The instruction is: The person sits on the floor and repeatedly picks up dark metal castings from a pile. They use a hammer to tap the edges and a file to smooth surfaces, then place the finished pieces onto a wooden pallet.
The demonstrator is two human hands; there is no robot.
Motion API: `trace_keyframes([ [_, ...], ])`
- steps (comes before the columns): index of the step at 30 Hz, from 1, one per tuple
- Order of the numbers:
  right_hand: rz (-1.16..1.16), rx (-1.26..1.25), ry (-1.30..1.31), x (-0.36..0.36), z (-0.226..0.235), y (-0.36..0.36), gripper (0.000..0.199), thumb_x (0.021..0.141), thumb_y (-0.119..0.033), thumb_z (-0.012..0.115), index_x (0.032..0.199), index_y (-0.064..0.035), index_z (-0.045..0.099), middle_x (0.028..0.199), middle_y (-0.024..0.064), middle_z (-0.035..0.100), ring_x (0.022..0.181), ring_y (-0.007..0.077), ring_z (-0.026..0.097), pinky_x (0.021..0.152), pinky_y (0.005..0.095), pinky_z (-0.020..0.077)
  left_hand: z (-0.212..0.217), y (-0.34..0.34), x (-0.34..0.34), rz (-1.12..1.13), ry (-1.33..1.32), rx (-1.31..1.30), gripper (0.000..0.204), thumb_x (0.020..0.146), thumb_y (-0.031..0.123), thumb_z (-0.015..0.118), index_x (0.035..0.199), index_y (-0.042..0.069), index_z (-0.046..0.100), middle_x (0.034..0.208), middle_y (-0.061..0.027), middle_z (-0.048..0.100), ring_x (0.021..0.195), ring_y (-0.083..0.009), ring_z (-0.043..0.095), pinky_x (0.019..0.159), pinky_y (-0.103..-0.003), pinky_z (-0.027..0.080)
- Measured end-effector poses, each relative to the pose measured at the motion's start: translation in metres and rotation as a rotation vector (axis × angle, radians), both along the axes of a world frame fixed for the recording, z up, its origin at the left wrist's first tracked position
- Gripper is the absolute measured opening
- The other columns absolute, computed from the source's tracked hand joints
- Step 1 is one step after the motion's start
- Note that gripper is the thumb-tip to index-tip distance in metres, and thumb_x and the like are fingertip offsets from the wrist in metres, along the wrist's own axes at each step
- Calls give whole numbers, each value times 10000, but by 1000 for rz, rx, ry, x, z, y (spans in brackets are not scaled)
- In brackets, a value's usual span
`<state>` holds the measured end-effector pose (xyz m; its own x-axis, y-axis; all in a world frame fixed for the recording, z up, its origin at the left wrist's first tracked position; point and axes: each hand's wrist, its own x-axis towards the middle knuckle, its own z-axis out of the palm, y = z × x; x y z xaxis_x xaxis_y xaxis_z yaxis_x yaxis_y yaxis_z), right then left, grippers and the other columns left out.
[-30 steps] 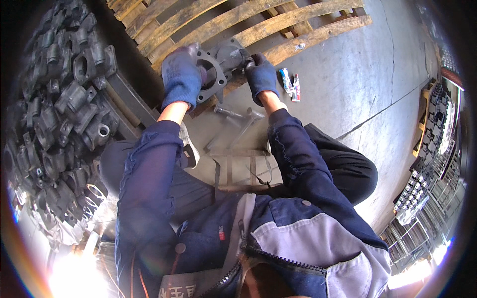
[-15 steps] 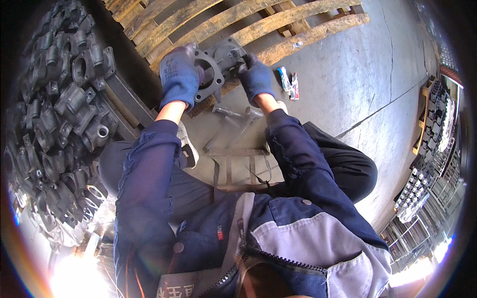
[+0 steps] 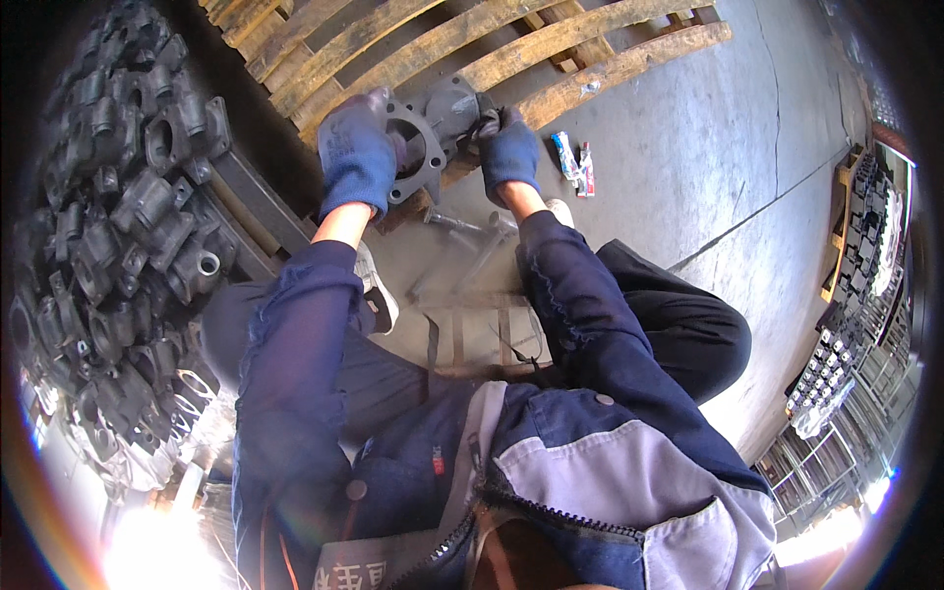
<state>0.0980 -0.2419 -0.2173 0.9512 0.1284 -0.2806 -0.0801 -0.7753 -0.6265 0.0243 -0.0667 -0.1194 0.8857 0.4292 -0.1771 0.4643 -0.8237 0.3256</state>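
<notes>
A grey flanged metal casting (image 3: 456, 110) is held out in front of me over the near edge of the wooden pallet. Its round flange opening with bolt holes faces up toward me. My left hand (image 3: 356, 147), in a blue knit glove with a dark coated palm, is closed around the left side of the flange. On the casting's right end, the curled fingers of my right hand (image 3: 507, 152), gloved alike, press against its edge. Those fingertips are partly hidden. Below the casting, metal tools with long handles (image 3: 454, 224) lie on the floor between my feet.
The slatted pallet (image 3: 629, 61) lies ahead. Many similar castings (image 3: 108, 216) are heaped at the left. A blue-and-white tube (image 3: 564, 155) and a red-and-white tube (image 3: 586, 171) lie on the concrete floor at right. Stacked parts (image 3: 854, 265) stand along the far right.
My right hand has shifted slightly left, its fingers turned a little against the casting's edge. The casting and my left hand stay almost in place.
</notes>
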Motion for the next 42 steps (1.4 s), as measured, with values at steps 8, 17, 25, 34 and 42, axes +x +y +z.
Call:
trace_keyframes([
  [8, 65, -56, 17, -4, 6, 6, 301, 890, -346, 528, 975, -68, 605, 903, 233, 642, 898, 417, 610, 754, 476, 471, 1, 1, 1, 37, 33, -18, 551, 668, 81, 682, 1211, 103, 595, 1045, -202, 633, 990, -359, 609, 853, -397, 490],
  [17, 217, -101, -224, -4, -6, -5, 162, 836, -233, 577, 901, -88, 610, 880, 195, 641, 841, 391, 626, 722, 467, 490, 6, -1, 8, 24, 105, -30, 482, 704, 172, 679, 1172, 87, 598, 1049, -197, 630, 988, -357, 608, 859, -416, 483],
  [25, 592, -402, -423, 1, 6, -4, 117, 762, -201, 636, 865, -144, 631, 828, 134, 655, 733, 326, 661, 606, 468, 489, 0, 2, 3, -20, 42, 6, 491, 693, 161, 689, 1166, 72, 593, 1028, -198, 634, 980, -356, 610, 847, -413, 487],
  [34, 805, -432, -562, -5, 18, -3, 155, 840, -185, 518, 961, -144, 606, 809, 101, 645, 721, 295, 659, 617, 452, 465, -7, 3, 5, 25, 58, 10, 548, 660, 129, 681, 1201, 93, 596, 1047, -199, 636, 992, -353, 610, 863, -401, 489],
  [42, 744, -401, -457, 6, 17, -12, 149, 765, -164, 586, 910, -135, 610, 775, 101, 639, 726, 289, 660, 565, 435, 474, 2, -1, 2, -38, -26, 36, 467, 703, 132, 689, 1156, 68, 594, 1020, -193, 633, 968, -364, 610, 850, -408, 487],
])
